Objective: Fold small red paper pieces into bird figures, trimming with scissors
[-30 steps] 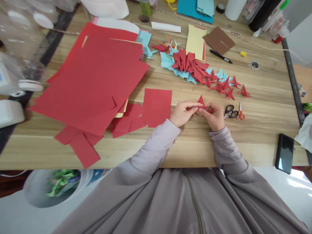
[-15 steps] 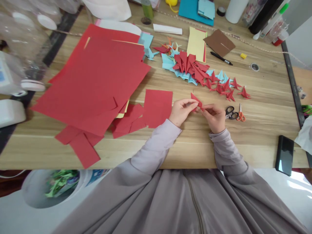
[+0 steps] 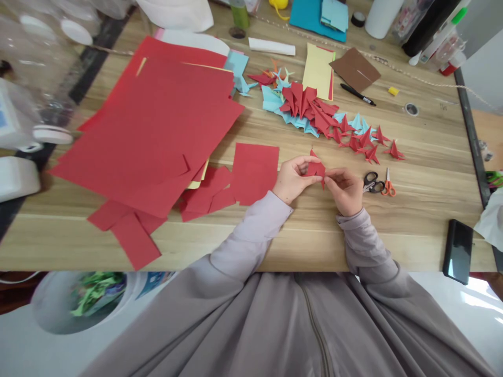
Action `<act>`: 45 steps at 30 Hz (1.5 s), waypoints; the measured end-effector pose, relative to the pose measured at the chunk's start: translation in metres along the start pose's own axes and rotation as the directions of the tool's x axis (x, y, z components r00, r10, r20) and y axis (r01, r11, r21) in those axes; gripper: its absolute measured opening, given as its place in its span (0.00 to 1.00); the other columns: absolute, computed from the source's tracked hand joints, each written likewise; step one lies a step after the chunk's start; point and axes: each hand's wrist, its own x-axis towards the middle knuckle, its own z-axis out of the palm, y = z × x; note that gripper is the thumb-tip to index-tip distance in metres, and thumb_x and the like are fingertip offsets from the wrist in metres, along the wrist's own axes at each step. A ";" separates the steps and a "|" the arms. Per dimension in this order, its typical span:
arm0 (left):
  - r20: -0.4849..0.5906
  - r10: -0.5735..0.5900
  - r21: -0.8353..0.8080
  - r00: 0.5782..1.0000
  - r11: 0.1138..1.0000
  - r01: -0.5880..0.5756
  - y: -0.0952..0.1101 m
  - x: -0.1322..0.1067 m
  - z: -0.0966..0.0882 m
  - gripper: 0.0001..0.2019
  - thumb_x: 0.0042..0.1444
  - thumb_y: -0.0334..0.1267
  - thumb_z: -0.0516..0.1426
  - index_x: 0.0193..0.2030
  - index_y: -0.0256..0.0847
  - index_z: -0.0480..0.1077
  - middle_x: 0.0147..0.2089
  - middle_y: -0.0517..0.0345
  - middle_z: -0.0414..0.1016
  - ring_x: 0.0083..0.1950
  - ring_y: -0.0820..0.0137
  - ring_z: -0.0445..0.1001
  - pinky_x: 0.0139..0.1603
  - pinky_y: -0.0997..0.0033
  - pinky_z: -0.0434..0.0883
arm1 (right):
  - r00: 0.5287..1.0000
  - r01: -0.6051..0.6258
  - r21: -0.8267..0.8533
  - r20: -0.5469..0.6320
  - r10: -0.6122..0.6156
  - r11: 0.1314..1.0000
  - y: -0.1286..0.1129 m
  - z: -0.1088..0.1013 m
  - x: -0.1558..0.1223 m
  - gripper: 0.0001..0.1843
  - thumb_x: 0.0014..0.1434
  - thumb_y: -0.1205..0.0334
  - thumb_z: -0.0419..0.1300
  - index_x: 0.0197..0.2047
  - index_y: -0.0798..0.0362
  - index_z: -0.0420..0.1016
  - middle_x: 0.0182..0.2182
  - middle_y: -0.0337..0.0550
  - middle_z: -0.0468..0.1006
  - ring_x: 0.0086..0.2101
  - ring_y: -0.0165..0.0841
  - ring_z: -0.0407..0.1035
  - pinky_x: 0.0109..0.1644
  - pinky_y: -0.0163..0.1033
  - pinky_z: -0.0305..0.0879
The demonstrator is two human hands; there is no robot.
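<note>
Between my two hands is a small folded red paper (image 3: 315,168), with one point sticking up and another hanging down. My left hand (image 3: 294,179) pinches its left side, thumb along the lower edge. On the right, my right hand (image 3: 346,189) pinches the lower right corner between thumb and fingertips; its other fingers curl in. Left of my left hand lies a stack of square red paper (image 3: 255,174). Beyond the hands, folded red paper cranes (image 3: 365,137) and light-blue ones lie beside a heap of red folded pieces (image 3: 302,102).
Large red sheets (image 3: 157,131) cover the table's left side. Black scissors (image 3: 372,182) and orange scissors (image 3: 388,184) lie right of my right hand. A phone (image 3: 459,251) rests at the front right edge. A black pen (image 3: 357,94) and brown paper (image 3: 356,69) lie farther back.
The folded red paper has been turned so a broader face shows, with a point hanging below. My left fingers have spread around it; both hands stay in nearly the same place.
</note>
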 end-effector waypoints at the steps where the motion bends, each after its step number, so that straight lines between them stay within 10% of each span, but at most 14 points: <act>1: 0.002 0.002 -0.001 1.000 1.000 -0.002 0.001 0.000 0.000 0.21 0.33 0.32 0.68 0.39 0.35 0.73 0.36 0.55 0.78 0.39 0.68 0.76 0.48 0.64 0.71 | 1.000 -0.009 0.003 -0.006 0.009 1.000 -0.001 0.000 0.000 0.12 0.47 0.54 0.67 0.31 0.51 0.75 0.28 0.40 0.78 0.29 0.32 0.72 0.36 0.40 0.71; 20: 0.036 -0.109 -0.171 0.993 0.979 0.114 0.005 -0.004 0.003 0.12 0.43 0.42 0.65 0.34 0.38 0.76 0.29 0.58 0.76 0.30 0.74 0.73 0.32 0.73 0.72 | 0.997 -0.067 0.079 0.036 0.065 0.995 -0.003 -0.002 0.005 0.14 0.49 0.48 0.66 0.27 0.51 0.77 0.23 0.38 0.77 0.25 0.30 0.70 0.32 0.38 0.70; 45: 0.061 -0.083 -0.118 0.995 0.989 0.089 0.001 -0.004 0.003 0.11 0.45 0.42 0.64 0.34 0.39 0.76 0.30 0.59 0.76 0.31 0.73 0.73 0.36 0.70 0.71 | 0.966 -0.254 0.262 0.117 0.230 0.931 0.000 -0.002 0.006 0.16 0.46 0.48 0.68 0.26 0.52 0.73 0.21 0.37 0.75 0.23 0.29 0.68 0.32 0.38 0.68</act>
